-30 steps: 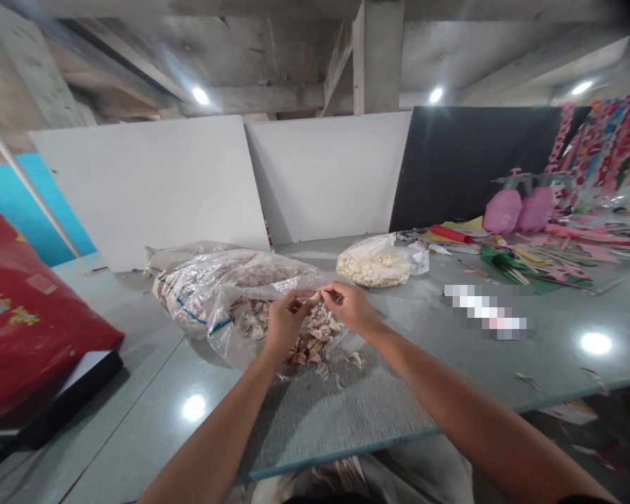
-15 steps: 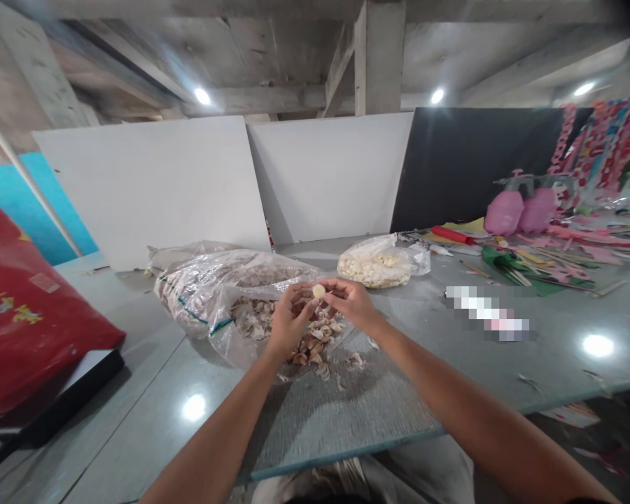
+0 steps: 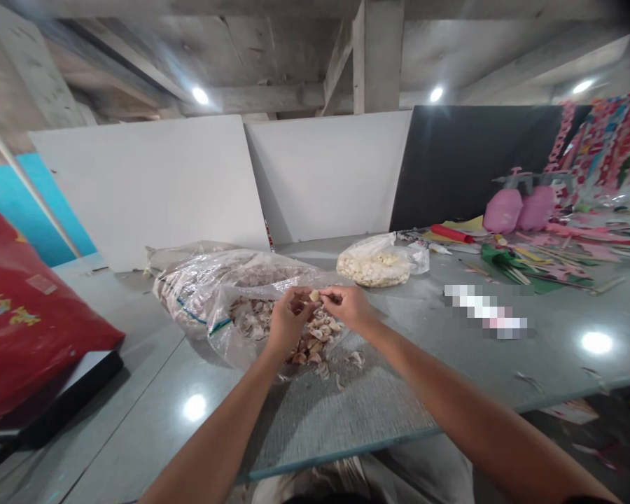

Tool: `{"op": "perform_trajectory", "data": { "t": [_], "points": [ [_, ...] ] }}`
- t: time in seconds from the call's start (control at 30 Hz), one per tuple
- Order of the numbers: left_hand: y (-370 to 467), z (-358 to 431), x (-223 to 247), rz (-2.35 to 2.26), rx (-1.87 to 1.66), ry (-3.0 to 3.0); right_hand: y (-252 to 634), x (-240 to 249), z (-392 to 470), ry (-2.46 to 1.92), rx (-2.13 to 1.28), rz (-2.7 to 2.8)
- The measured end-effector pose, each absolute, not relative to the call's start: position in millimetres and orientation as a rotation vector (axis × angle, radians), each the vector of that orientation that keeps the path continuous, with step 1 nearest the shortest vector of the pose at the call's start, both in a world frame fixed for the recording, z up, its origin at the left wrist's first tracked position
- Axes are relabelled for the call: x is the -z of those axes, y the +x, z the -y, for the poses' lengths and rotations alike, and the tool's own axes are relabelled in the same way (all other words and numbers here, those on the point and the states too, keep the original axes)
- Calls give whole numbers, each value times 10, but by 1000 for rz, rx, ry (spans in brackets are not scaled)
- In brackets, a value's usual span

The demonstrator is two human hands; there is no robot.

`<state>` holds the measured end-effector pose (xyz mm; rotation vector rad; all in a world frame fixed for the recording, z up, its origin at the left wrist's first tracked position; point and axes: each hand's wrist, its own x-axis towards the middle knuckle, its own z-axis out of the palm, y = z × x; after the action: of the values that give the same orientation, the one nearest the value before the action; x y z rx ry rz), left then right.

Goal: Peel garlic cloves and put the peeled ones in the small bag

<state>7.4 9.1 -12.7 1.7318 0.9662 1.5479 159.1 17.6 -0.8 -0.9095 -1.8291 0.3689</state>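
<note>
My left hand (image 3: 290, 316) pinches a pale garlic clove (image 3: 315, 296) between thumb and fingers. Close on its right, my right hand (image 3: 349, 306) has its fingertips pressed together at the clove's edge; whether they grip skin or the clove itself is too small to tell. Beneath both hands, unpeeled cloves (image 3: 315, 343) and loose skins (image 3: 253, 318) lie on the opened mouth of a large clear plastic bag (image 3: 189, 276). A smaller clear bag of pale peeled cloves (image 3: 375, 266) rests behind my right hand. Some skin flakes (image 3: 355, 359) are scattered on the grey table (image 3: 346, 413).
At the left are a red bag (image 3: 31, 315) and a black box (image 3: 68, 399). Two pink spray bottles (image 3: 504, 208), a red roll (image 3: 451, 234), green paper (image 3: 546, 282) and sticks lie at the right. White boards (image 3: 152, 189) and a dark board (image 3: 451, 168) stand behind.
My right fingertips have closed and drawn slightly lower beside the clove. The clove has shifted a little left and down, tilting in my left hand.
</note>
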Motion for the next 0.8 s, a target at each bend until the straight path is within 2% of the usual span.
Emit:
{"op": "perform_trajectory", "data": {
  "t": [0.57,0.8],
  "points": [
    [86,-101,140,-832,-1413,1672,1599,-34,-146,-893,-331,1795],
    [79,-143,148,-814,-1483,1621,1647,-48,-155,-871,-298,1800]
  ]
}}
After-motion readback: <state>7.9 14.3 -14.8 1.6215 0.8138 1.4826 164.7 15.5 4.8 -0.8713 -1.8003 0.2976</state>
